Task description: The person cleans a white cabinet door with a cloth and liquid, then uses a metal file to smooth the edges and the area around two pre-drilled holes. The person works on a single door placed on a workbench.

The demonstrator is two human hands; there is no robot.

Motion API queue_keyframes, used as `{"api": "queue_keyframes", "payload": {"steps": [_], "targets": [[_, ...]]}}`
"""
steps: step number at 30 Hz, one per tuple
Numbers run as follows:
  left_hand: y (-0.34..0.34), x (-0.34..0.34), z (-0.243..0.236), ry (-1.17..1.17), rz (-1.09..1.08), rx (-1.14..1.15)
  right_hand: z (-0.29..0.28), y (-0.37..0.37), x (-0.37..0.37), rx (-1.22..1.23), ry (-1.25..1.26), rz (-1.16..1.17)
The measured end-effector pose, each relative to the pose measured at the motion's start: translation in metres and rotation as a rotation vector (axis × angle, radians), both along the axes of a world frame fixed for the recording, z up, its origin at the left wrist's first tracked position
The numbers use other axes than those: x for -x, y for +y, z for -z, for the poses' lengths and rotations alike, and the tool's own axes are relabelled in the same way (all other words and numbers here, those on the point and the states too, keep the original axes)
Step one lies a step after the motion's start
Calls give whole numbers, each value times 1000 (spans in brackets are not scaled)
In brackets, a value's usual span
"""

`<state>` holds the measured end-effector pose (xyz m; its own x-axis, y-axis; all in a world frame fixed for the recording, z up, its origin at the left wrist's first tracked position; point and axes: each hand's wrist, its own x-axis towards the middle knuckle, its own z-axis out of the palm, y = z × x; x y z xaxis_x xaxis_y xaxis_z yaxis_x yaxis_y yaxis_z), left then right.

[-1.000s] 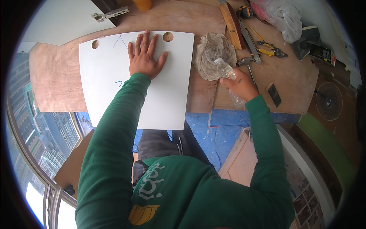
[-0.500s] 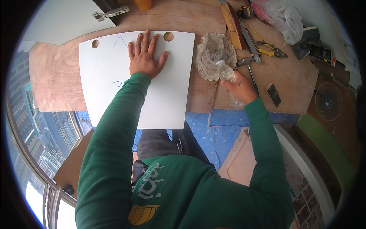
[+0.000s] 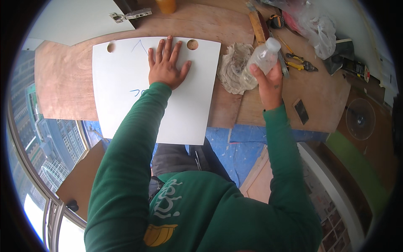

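My left hand lies flat with fingers spread on a white board, which has two round holes near its far edge and pen marks. My right hand grips a clear plastic bottle with a white cap, lifted over the right side of a crumpled beige cloth. The board rests on a plywood worktop and overhangs its near edge. Part of the cloth and some tools behind the bottle are hidden.
A white panel with metal hinge and orange cup are behind. Right are a wooden-bodied tool, tape measure, pliers, plastic bags and phone. A window is left, blue floor sheeting below.
My right hand has raised the bottle toward the far side, now more upright and larger in view. My left hand stays spread on the board; the whole view has shifted slightly.
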<state>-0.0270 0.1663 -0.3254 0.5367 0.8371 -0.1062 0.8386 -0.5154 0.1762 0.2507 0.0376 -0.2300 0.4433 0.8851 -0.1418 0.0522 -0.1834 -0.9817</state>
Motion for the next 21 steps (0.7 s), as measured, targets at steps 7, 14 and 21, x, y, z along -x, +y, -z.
{"api": "queue_keyframes", "payload": {"steps": [7,14,21], "targets": [[2,-6,-4,-11,12,31,60,224,-37,-393,-10,124],[2,3,-2,-47,5,-2,78,299,-42,-218,-216,123],[3,-5,-2,-43,5,20,69,293,-60,-39,-260,-36]]}}
